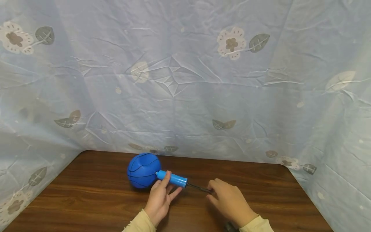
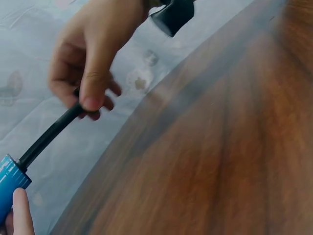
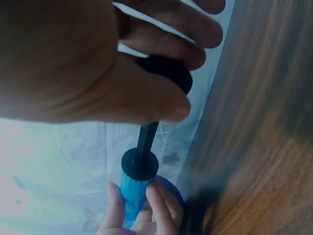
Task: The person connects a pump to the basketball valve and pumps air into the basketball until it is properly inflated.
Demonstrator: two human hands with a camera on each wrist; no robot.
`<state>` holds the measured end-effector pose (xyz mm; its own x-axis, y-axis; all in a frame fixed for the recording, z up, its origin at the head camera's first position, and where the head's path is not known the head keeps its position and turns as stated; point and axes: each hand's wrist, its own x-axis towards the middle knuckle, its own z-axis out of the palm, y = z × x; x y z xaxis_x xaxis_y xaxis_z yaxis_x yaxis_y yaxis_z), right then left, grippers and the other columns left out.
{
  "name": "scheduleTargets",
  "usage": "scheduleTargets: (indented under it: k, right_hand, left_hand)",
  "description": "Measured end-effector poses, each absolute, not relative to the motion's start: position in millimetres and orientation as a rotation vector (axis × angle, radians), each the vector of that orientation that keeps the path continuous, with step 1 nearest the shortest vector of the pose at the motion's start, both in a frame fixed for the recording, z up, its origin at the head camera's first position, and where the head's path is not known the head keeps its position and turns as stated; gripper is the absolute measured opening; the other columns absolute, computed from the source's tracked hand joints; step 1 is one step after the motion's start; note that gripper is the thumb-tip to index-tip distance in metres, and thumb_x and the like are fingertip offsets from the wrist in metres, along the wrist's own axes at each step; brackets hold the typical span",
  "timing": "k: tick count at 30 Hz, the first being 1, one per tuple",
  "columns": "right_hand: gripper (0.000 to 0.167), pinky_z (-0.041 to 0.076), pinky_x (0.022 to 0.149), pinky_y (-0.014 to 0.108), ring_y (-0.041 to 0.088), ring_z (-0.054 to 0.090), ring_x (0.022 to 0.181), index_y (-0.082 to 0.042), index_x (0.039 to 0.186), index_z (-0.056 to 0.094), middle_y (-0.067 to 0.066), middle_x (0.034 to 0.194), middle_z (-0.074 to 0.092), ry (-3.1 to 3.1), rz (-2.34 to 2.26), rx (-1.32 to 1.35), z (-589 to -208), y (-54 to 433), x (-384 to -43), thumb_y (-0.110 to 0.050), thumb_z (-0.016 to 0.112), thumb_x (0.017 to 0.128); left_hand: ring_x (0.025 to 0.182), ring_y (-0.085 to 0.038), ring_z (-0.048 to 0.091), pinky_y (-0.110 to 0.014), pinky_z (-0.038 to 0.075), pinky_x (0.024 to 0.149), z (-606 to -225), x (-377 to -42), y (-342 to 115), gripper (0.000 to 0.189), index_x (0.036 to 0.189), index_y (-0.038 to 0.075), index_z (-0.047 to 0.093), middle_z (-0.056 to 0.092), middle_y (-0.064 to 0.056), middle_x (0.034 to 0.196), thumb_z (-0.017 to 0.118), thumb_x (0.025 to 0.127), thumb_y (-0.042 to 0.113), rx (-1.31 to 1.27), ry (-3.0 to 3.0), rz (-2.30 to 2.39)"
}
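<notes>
A blue ball (image 1: 140,178) with black basketball lines lies on the table, its top dented inward. Against its right side points the nozzle end of a blue hand pump (image 1: 178,180). My left hand (image 1: 160,196) grips the pump's barrel between thumb and fingers. The black plunger rod (image 1: 198,187) is drawn out of the barrel to the right. My right hand (image 1: 229,199) pinches the dark handle (image 3: 168,71) at the rod's end between thumb and fingers, as the right wrist view shows. In the left wrist view the rod (image 2: 51,134) runs between both hands.
The brown wooden table (image 1: 95,199) has rounded far corners. Behind it and at both sides hangs a pale blue cloth (image 1: 185,106) with flowers and leaves. A dark camera piece (image 2: 173,17) is worn at the right wrist.
</notes>
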<state>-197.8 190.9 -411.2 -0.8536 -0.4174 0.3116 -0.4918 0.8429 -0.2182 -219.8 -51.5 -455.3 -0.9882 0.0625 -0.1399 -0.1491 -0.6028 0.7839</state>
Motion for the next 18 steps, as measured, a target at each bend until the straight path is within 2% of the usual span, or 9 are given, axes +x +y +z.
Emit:
scheduleTargets:
  k: [4,6,11,15,18]
  right_hand:
    - [0.021,0.039,0.048,0.02,-0.001,0.043,0.059,-0.019,0.093,0.065,-0.014,0.08,0.056,-2.79,0.455,0.617,-409.1,192.8,-197.0,-0.017,0.084,0.086]
    - [0.021,0.039,0.048,0.021,-0.001,0.043,0.06,-0.019,0.093,0.064,-0.014,0.08,0.056,-2.804,0.469,0.612,-408.3,193.1,-196.9,-0.017,0.085,0.086]
    - [0.022,0.043,0.052,0.02,-0.001,0.05,0.065,-0.018,0.094,0.066,-0.014,0.083,0.059,-2.82,0.485,0.666,-407.8,193.4,-197.2,-0.021,0.085,0.086]
    - [0.023,0.042,0.051,0.018,-0.003,0.047,0.064,-0.019,0.092,0.066,-0.015,0.081,0.057,-2.796,0.468,0.7,-408.3,193.6,-196.8,-0.023,0.088,0.083]
    - [0.025,0.04,0.05,0.018,-0.003,0.042,0.061,-0.019,0.089,0.066,-0.016,0.078,0.054,-2.777,0.449,0.74,-408.7,194.6,-197.5,-0.024,0.089,0.081]
  left_hand:
    - [0.146,-0.035,0.035,-0.048,0.048,0.11,-454.1,-224.7,-58.2,0.068,0.15,0.005,0.024,0.046,-0.007,0.133,0.059,0.105,0.041,-0.197,1.243,2.767]
    - [0.149,-0.038,0.029,-0.048,0.047,0.112,-454.5,-226.6,-60.9,0.071,0.153,0.006,0.022,0.045,-0.007,0.133,0.061,0.105,0.041,-0.215,1.211,2.786]
    - [0.154,-0.043,0.018,-0.052,0.039,0.117,-455.7,-229.3,-63.1,0.081,0.162,0.007,0.01,0.032,-0.016,0.151,0.059,0.106,0.04,-0.199,1.202,2.795]
    - [0.155,-0.044,0.015,-0.055,0.033,0.12,-456.1,-228.8,-61.4,0.083,0.164,0.006,0.005,0.017,-0.022,0.164,0.055,0.107,0.041,-0.165,1.211,2.788]
    - [0.155,-0.043,0.015,-0.055,0.032,0.12,-456.3,-227.0,-59.1,0.082,0.164,0.006,0.006,0.019,-0.02,0.164,0.054,0.108,0.041,-0.155,1.209,2.785]
